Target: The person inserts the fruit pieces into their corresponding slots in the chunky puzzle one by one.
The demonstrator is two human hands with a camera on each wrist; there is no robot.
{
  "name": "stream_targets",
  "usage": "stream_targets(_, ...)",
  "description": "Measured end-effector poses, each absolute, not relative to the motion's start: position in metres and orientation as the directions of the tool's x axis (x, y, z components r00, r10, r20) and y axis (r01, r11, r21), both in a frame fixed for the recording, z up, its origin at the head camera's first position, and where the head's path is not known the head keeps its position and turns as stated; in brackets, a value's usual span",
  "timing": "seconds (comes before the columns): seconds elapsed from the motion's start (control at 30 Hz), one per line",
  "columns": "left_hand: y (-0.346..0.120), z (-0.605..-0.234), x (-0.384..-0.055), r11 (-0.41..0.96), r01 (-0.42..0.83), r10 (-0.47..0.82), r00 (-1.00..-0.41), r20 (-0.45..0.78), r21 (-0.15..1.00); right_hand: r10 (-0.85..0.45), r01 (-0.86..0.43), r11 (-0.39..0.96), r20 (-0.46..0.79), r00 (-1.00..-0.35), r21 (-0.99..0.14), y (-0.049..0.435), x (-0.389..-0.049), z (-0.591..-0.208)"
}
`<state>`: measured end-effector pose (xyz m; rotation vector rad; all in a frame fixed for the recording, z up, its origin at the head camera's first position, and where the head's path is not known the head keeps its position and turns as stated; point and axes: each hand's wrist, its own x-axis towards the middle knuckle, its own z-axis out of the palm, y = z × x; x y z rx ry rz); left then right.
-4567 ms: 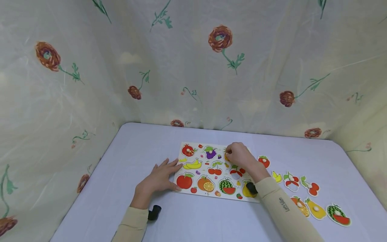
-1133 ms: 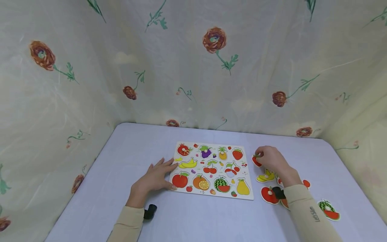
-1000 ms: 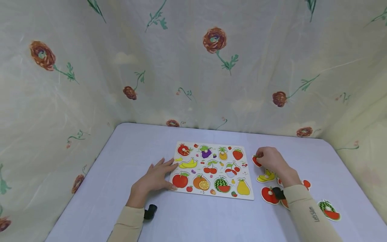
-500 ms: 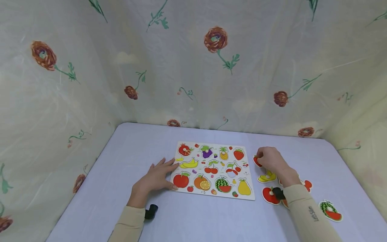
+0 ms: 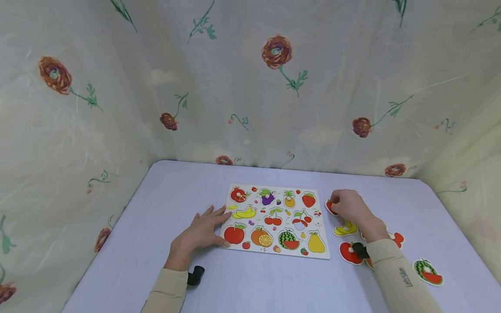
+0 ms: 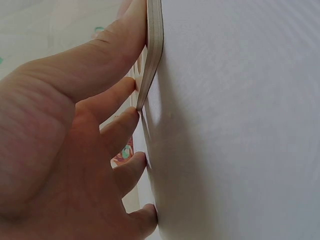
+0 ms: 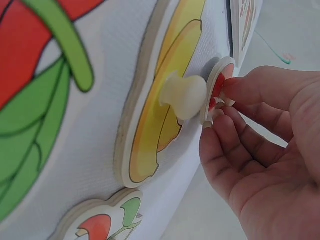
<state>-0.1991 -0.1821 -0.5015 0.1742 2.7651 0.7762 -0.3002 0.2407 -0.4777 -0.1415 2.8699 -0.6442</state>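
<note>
My left hand [image 5: 202, 230] rests with spread fingers at the left edge of a white fruit puzzle board [image 5: 289, 254]. In the left wrist view its thumb lies along the corner of the board's layered edge [image 6: 156, 37]. Right of the board, my right hand [image 5: 351, 209] pinches the knob of a strawberry puzzle piece [image 5: 331, 207]. That strawberry piece [image 7: 218, 87] stands tilted in the right wrist view, its knob mostly hidden by the fingers. Knobbed pomegranate [image 5: 238, 194], grape [image 5: 267, 198] and pineapple [image 5: 289, 200] pieces sit in the board.
Close by my right hand lies a banana piece [image 5: 345, 229] with a white knob. An apple piece [image 5: 349, 253], a watermelon piece [image 5: 428, 272] and a partly covered cherry piece [image 5: 398, 239] lie around the right forearm. A flowered curtain [image 5: 242, 87] hangs behind the table.
My right hand has left the pineapple spot on the board and moved right to the strawberry piece, which it now pinches. Over the last second it barely shifts. My left hand stays at the board.
</note>
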Motion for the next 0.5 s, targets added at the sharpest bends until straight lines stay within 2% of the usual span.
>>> stream_targets(0.5,-0.182,-0.501,-0.199,0.85,0.054,0.191,-0.959,-0.211,0.524,-0.156,-0.094,0.901,-0.113,-0.981,-0.424,0.227,-0.298,-0.471)
